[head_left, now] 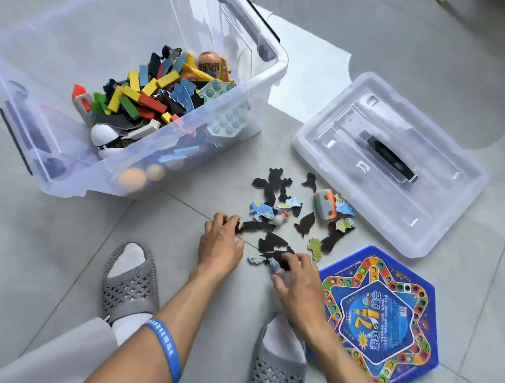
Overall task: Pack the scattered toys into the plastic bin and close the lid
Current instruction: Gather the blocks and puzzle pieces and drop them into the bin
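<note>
A clear plastic bin (268,76) stands open at upper left, holding coloured blocks, puzzle pieces and small toys. Its clear lid (348,163) with a black handle lies flat on the floor to the right. Between them lie several scattered puzzle pieces (276,186), dark or map-printed, and an orange-and-grey toy (324,203). My left hand (220,242) pinches a dark puzzle piece (255,226) at the pile's left edge. My right hand (296,280) closes on dark pieces (274,254) at the pile's near edge.
A blue hexagonal game board (381,318) lies on the tiled floor at lower right, beside my right hand. My two feet in grey slippers (128,284) sit below the pile. A white sheet (308,72) lies behind the bin.
</note>
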Demonstrator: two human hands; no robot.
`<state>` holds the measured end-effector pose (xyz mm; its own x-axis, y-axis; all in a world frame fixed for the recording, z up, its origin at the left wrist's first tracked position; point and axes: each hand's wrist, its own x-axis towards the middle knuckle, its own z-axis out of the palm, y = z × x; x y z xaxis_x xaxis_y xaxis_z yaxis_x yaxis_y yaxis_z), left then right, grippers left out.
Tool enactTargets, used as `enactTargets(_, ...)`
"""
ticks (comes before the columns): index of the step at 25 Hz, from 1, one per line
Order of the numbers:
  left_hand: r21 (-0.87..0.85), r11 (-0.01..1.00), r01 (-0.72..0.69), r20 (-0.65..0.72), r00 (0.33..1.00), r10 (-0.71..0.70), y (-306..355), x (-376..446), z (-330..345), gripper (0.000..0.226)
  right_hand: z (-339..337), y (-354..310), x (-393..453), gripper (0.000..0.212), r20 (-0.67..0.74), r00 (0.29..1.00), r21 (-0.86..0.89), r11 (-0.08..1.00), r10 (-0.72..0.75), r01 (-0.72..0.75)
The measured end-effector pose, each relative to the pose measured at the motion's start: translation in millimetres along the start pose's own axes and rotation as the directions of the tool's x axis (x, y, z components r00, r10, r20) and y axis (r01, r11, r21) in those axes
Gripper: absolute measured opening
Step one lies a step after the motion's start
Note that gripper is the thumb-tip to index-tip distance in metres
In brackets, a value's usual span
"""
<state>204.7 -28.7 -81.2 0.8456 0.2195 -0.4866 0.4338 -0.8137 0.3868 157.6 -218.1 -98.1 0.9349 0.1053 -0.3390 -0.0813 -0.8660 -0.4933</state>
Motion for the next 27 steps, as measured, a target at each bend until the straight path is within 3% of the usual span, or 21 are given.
enactTargets(2,0.077,0.995,-0.071,-0.04,0.996,0.074,-3,6,7,0.033,11,8,3,0.025,-0.003,0.997,-0.131,0.988,-0.079,0.078)
enactTargets(5,0.022,0.999,-0.03,-0.033,0.999,0.03,-10,14,8,0.027,16,7,8,0.018,-0.007,0.996,-0.151,0.984,-0.092,0.09)
enactTargets(7,-0.002,1.0,0.001,0.023,1.0,-0.001,-15,17,8,0.021,16,2,11,0.017,0.029,0.998,-0.084,0.995,-0.056,0.059)
enactTargets(9,-0.001,1.0,0.014,0.084,0.996,-0.014,-17,16,10,0.01,8,-8,13,0.025,0.128,0.99,0.177,0.981,0.059,-0.082)
enactTargets(10,-0.051,0.997,0.056,0.096,0.994,-0.051,-15,13,11,0.011,0,-12,14,0.03,0.209,0.966,0.39,0.893,0.15,-0.223)
enactTargets(11,-0.129,0.986,0.107,0.098,0.991,-0.095,-13,10,10,0.014,-7,-14,16,0.035,0.311,0.923,0.598,0.708,0.228,-0.376)
enactTargets(13,-0.235,0.965,0.115,0.043,0.993,-0.108,-11,1,11,0.021,-20,-9,19,0.044,0.494,0.829,0.789,0.265,0.262,-0.554)
enactTargets(14,-0.22,0.974,0.059,-0.002,0.998,-0.061,-10,-5,12,0.024,-28,-7,19,0.044,0.532,0.808,0.803,0.154,0.254,-0.576)
enactTargets(15,-0.189,0.982,-0.004,-0.024,1.0,-0.001,-9,-10,15,0.026,-34,-4,19,0.037,0.536,0.803,0.805,0.131,0.259,-0.579)
enactTargets(17,-0.141,0.985,-0.102,-0.023,0.995,0.1,1,-19,20,0.027,-44,-2,16,0.011,0.49,0.803,0.805,0.178,0.341,-0.566)
enactTargets(20,-0.101,0.977,-0.188,-0.042,0.982,0.184,18,-25,29,0.025,-58,8,23,0.029,0.275,0.827,0.75,0.43,0.49,-0.504)
enactTargets(24,-0.054,0.966,-0.252,-0.121,0.962,0.245,46,-9,35,0.025,-90,25,57,0.015,-0.087,0.865,0.481,0.781,0.493,-0.397)
enactTargets(27,0.065,0.955,-0.289,-0.139,0.945,0.295,71,16,37,0.026,-101,31,76,0.012,-0.102,0.876,0.393,0.828,0.472,-0.4)
